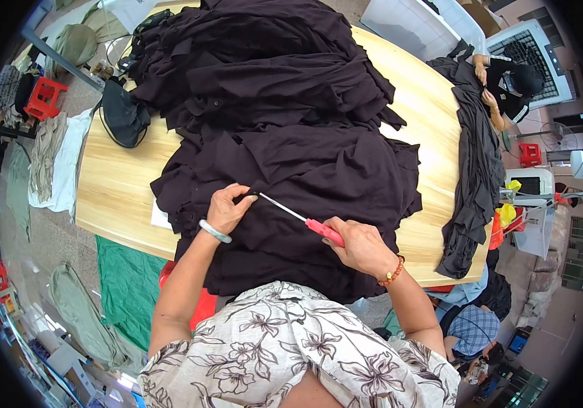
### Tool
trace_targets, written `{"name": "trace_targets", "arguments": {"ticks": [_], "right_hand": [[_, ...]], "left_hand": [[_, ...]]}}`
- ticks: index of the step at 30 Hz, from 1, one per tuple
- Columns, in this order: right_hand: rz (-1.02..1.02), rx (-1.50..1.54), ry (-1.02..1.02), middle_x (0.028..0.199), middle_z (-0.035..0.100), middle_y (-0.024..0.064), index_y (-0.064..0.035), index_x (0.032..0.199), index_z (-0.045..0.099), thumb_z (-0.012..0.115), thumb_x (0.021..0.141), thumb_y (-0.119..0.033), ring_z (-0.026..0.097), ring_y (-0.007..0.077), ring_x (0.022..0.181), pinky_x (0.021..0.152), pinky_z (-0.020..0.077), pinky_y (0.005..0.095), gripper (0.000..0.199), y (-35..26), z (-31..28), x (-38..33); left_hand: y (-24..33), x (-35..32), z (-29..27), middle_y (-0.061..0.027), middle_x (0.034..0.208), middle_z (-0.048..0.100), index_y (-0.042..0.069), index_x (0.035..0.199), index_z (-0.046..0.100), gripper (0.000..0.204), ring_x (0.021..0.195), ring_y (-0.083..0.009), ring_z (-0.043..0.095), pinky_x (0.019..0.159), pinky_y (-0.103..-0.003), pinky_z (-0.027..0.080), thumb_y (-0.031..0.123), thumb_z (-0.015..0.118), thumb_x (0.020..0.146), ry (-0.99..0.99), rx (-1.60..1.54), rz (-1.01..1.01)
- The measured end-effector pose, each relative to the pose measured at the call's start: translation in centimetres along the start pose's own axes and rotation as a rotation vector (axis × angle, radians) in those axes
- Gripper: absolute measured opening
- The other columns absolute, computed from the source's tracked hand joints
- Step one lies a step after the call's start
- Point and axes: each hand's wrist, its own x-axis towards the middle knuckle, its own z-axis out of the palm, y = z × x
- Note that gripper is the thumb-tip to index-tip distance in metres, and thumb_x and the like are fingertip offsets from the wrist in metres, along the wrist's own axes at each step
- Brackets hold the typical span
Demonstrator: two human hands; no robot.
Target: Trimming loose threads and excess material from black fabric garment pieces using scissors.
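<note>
Dark, nearly black garments (318, 163) lie heaped across the table in front of me. My left hand (225, 211), with a pale bangle at the wrist, pinches a small fold of dark cloth (257, 185) between thumb and fingers. My right hand (365, 248), wearing a beaded bracelet, is closed around the red handle of a screwdriver-like tool (323, 232). The tool's thin metal shaft slants up and left, its end meeting the cloth at my left fingertips. The exact shape of the tip is too small to make out.
A taller heap of dark clothes (257, 61) fills the far side of the wooden table (121, 197). A black cap-like item (124, 114) lies at its left edge. Dark garments (475, 156) hang along the right edge, where another person (519, 81) handles cloth. Green fabric (128, 285) lies below left.
</note>
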Motion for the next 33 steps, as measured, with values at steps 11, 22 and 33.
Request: {"name": "trace_targets", "arguments": {"ticks": [11, 22, 33], "right_hand": [[-0.097, 0.04, 0.007, 0.089, 0.067, 0.0143, -0.0067, 0.108, 0.058, 0.065, 0.087, -0.015, 0.065, 0.0322, 0.086, 0.075, 0.0518, 0.0425, 0.024, -0.1, 1.8, -0.3], [-0.157, -0.002, 0.005, 0.088, 0.068, 0.0145, -0.0055, 0.108, 0.058, 0.065, 0.086, -0.014, 0.066, 0.031, 0.087, 0.075, 0.0519, 0.0413, 0.024, -0.5, 1.9, 0.1], [-0.15, -0.023, -0.056, 0.081, 0.067, 0.0143, -0.0061, 0.107, 0.058, 0.066, 0.087, -0.019, 0.066, 0.0322, 0.079, 0.07, 0.0506, 0.0414, 0.025, -0.6, 1.4, -0.2]], "left_hand": [[-1.1, -4.6, -2.6, 0.0004, 0.075, 0.066, -0.003, 0.089, 0.069, 0.015, 0.071, -0.0031, 0.055, 0.064, -0.021, 0.046, 0.007, 0.076, 0.081, -0.025, -0.291, -0.334], [-0.1, -5.3, -1.2, -0.0019, 0.082, 0.068, -0.004, 0.091, 0.069, 0.015, 0.075, -0.0068, 0.059, 0.069, -0.022, 0.048, 0.006, 0.075, 0.08, 0.074, -0.178, -0.208], [0.0, -5.1, -0.7, -0.0071, 0.078, 0.065, -0.005, 0.088, 0.068, 0.01, 0.072, -0.0146, 0.062, 0.068, -0.026, 0.048, -0.001, 0.069, 0.079, 0.129, -0.093, -0.043]]}}
